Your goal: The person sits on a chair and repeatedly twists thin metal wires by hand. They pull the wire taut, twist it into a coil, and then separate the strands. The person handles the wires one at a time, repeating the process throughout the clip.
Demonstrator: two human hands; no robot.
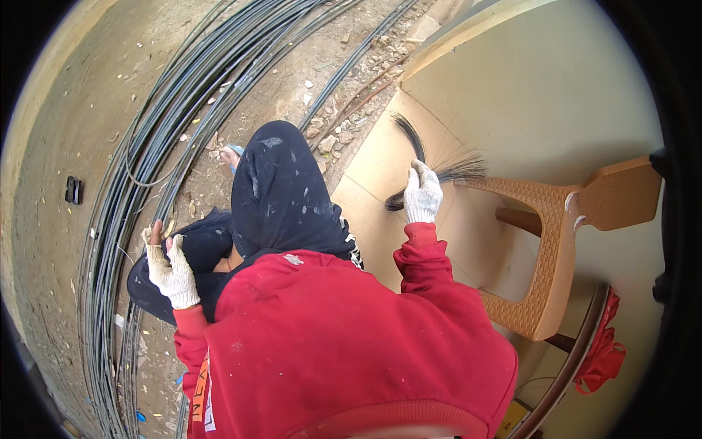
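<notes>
Pale tiled floor [369, 164] meets bare dirt ground [110, 110]. On the dirt lie long, dark, curving rods [183, 95], scattered stones [327, 144] and a small black object [74, 190]. Thin dark wires [412, 137] show against the tiles; whether all touch them is unclear.

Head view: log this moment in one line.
left white-gloved hand: open | right white-gloved hand: over thin black strands | grip unclear

A head-worn fisheye looks steeply down — close above the red sweatshirt [351, 340].
</notes>
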